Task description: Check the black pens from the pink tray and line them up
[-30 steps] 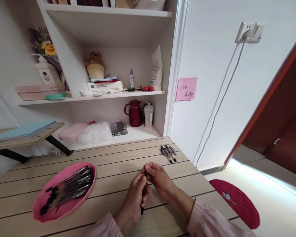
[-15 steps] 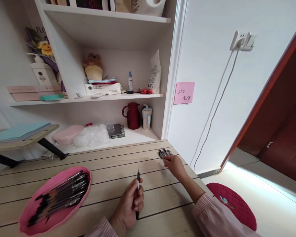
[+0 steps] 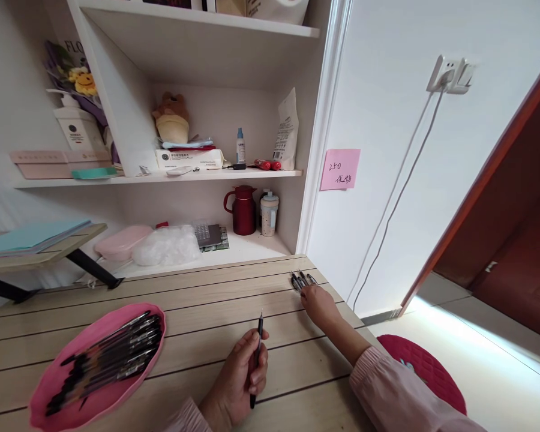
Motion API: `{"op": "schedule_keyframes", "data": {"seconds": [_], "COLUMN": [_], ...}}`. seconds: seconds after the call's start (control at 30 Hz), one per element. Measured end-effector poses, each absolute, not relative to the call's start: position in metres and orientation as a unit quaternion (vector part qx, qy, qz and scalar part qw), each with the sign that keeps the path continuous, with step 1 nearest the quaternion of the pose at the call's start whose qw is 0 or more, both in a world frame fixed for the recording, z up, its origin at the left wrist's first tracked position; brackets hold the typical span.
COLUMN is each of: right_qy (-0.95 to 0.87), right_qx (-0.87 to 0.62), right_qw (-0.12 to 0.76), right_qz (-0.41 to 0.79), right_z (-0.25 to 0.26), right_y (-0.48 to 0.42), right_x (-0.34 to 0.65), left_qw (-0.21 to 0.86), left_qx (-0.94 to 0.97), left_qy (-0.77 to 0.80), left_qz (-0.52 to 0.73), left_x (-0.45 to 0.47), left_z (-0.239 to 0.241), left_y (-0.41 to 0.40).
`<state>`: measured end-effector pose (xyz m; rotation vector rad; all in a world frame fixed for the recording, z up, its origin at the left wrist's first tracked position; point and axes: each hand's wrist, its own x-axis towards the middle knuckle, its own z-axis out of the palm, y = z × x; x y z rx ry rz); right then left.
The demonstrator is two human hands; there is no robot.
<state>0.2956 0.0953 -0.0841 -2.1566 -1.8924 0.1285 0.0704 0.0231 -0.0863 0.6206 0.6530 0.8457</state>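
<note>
My left hand (image 3: 243,379) is closed around a black pen (image 3: 258,354), which stands nearly upright with its thin tip pointing up. Farther right, my right hand (image 3: 317,305) reaches to a small group of short dark pieces (image 3: 302,278) that look like pen caps, lying side by side on the wooden table. Its fingers are bent together at the near end of that group; whatever is between them is hidden. On the left lies a pink oval tray (image 3: 40,396) with a wavy rim, holding many black-and-clear pens (image 3: 112,354) in a slanted pile.
White shelves (image 3: 198,174) rise behind the table (image 3: 198,300), with a dark red jug (image 3: 243,210), a light cup (image 3: 269,214) and a plastic bag (image 3: 166,246) at the bottom. A raised stand (image 3: 49,249) carries blue folders. Beyond the table's right edge is a red round cushion (image 3: 425,369).
My left hand has shifted slightly right, and the pen leans a little more to the right. My right hand has moved slightly right and lower, its fingers still by the small dark pieces.
</note>
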Motion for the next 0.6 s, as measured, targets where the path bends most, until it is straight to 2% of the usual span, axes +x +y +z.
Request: {"op": "schedule_keyframes", "data": {"seconds": [0.23, 0.6], "right_qy": [-0.675, -0.655], "right_qx": [-0.732, -0.746], "right_qw": [0.086, 0.114], "right_qz": [0.039, 0.037], "right_z": [-0.087, -0.081], "right_y": [0.092, 0.087], "right_x": [0.284, 0.29], "left_qw": [0.814, 0.815], "left_qx": [0.302, 0.3], "left_qy": [0.305, 0.308], "left_qz": [0.391, 0.387], "left_x": [0.07, 0.071], "left_z": [-0.088, -0.087], "left_y": [0.025, 0.025]}}
